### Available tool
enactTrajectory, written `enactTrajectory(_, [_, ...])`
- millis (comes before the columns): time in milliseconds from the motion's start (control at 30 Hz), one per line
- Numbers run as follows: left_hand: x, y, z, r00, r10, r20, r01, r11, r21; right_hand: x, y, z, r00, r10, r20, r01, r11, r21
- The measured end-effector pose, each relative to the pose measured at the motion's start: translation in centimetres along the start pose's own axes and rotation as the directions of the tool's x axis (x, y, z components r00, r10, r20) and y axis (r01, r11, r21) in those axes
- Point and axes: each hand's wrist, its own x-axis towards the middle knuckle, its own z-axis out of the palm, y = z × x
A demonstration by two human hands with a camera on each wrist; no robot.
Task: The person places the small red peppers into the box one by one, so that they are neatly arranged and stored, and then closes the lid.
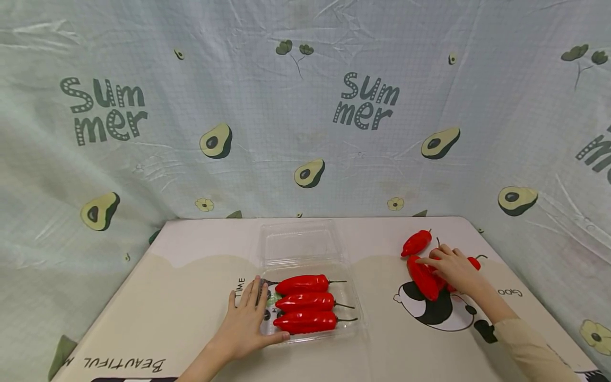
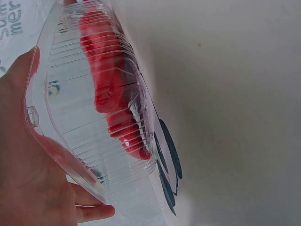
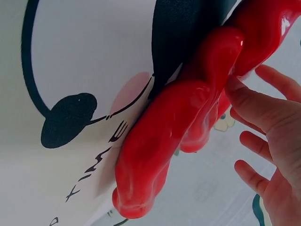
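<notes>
plastic box (image 1: 348, 293) (one), three red peppers (image 1: 305, 302) inside; left fingers (image 1: 254, 293) straight, right fingers (image 3: 250, 175) spread, touching pepper pile (image 1: 423, 279)

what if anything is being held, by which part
Left hand: spread along the container rim, not gripping. Right hand: touching the loose peppers; whether it grips one cannot be told.

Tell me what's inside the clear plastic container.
Three red peppers lie side by side in the clear plastic container; the left hand hides part of its left side.
</notes>
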Motion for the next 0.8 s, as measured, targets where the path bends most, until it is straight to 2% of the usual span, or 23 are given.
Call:
enactTrajectory(333, [0.1, 0.0, 0.0, 1.000, -0.006, 0.008, 0.006, 1.000, -0.006, 0.3, -0.2, 0.3, 0.998, 0.008, 0.061, -0.010, 1.000, 0.028])
enactTrajectory(667, [0.1, 0.1, -0.1, 1.000, -0.011, 0.014, 0.011, 1.000, 0.003, 0.7, -0.7, 0.6, 0.995, -0.016, 0.095, 0.008, 0.996, 0.087])
enactTrajectory(800, [0.1, 0.1, -0.2, 1.000, -0.014, 0.016, 0.014, 1.000, -0.002, 0.9, -0.6, 1.1, 0.996, -0.034, 0.084, 0.027, 0.997, 0.078])
